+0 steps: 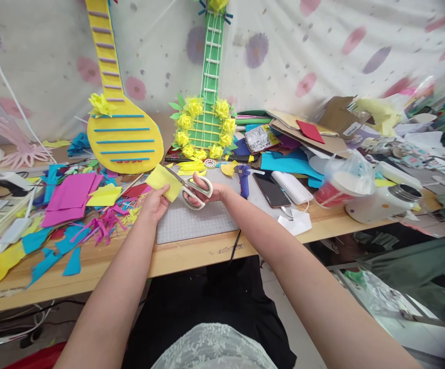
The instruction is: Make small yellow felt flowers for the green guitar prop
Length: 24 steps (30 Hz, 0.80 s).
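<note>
My left hand (156, 204) pinches a piece of yellow paper (164, 180) by its lower edge. A pair of white-handled scissors (192, 203) is in my right hand (211, 188), fingers through the loops. The blades lie across the yellow paper's upper right part; whether they are cutting into it I cannot tell. Beneath both hands lies a grey cutting mat (195, 228). Just right of my right hand is a purple glue gun (242, 180).
A yellow paper instrument (126, 134) and a green flowered one (207, 120) lean at the back. Magenta sheets (70, 197) and colourful scraps lie left. Rightward are a phone (271, 189), a white power bank (292, 187), a bagged cup (339, 187) and a white jar (383, 202).
</note>
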{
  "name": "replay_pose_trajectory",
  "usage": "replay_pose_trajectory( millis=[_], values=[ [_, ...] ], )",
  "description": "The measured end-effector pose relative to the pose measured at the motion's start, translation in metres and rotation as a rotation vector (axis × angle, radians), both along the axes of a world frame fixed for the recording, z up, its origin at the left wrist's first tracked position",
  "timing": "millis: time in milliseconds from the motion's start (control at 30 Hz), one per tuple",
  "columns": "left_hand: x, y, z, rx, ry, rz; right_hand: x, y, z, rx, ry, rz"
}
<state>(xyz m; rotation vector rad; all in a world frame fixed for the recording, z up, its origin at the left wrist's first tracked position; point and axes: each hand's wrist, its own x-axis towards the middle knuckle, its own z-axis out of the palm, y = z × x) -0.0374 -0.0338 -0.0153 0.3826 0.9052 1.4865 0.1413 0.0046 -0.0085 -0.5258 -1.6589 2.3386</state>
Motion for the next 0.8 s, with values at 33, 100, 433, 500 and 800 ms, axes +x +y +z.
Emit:
replay_pose_trajectory(
  millis=[33, 100, 433, 500, 800],
  values=[
    [0.000, 0.000, 0.000, 0.010, 0.011, -0.011, -0.002, 0.001, 0.000, 0.001, -0.001, -0.004],
    [0.000, 0.000, -0.001, 0.032, 0.029, -0.031, -0.006, 0.003, 0.001, 0.002, 0.002, -0.013],
    [0.000, 0.000, -0.002, 0.045, 0.052, -0.051, -0.017, 0.006, 0.004, -0.018, -0.004, -0.084],
    [0.000, 0.000, -0.002, 0.052, 0.049, -0.053, -0.020, 0.006, 0.005, -0.025, -0.005, -0.091],
    [0.003, 0.001, -0.002, 0.067, 0.021, -0.022, -0.026, -0.002, 0.007, -0.037, 0.066, -0.162]
  ],
)
